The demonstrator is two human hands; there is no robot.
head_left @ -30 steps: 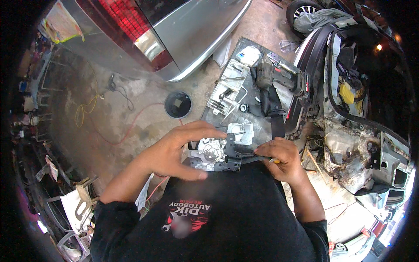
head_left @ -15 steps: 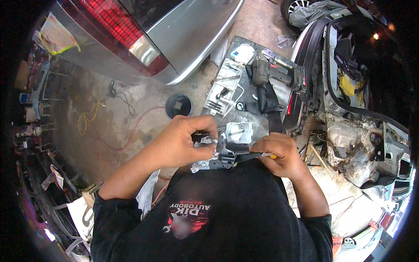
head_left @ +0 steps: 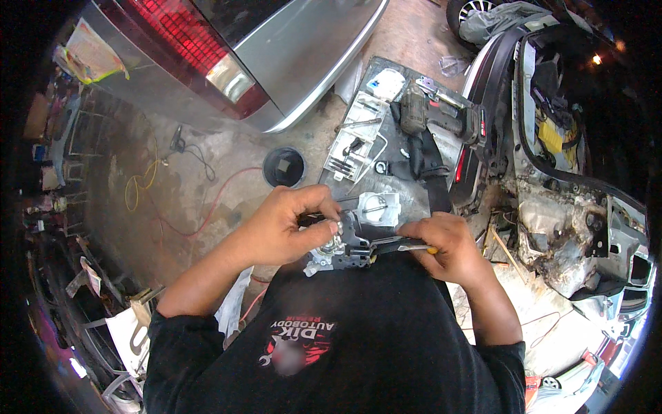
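Note:
My left hand (head_left: 293, 224) is closed, thumb and fingers gripping a small mechanism (head_left: 355, 241) of dark metal bracket and pale plastic close to my shirt. Part of that mechanism is hidden behind my fingers. From the right, my right hand (head_left: 447, 245) closes around a slim metal tool (head_left: 414, 248) with a yellow end; its tip reaches the mechanism's right side. The tool's exact kind is hard to make out. Just beyond the mechanism, a clear plastic container (head_left: 379, 209) with something metallic inside rests on the dark work surface (head_left: 407, 196).
An open case of bits (head_left: 348, 155) and a cordless drill (head_left: 441, 117) lie on the work surface. A black bucket (head_left: 284, 168) stands on the floor to its left. A silver car (head_left: 303, 62) is ahead; a stripped car body (head_left: 552, 228) is at right.
My left fingers have shifted slightly on the mechanism, showing a little more of it. The right hand has barely moved and keeps its grip on the tool.

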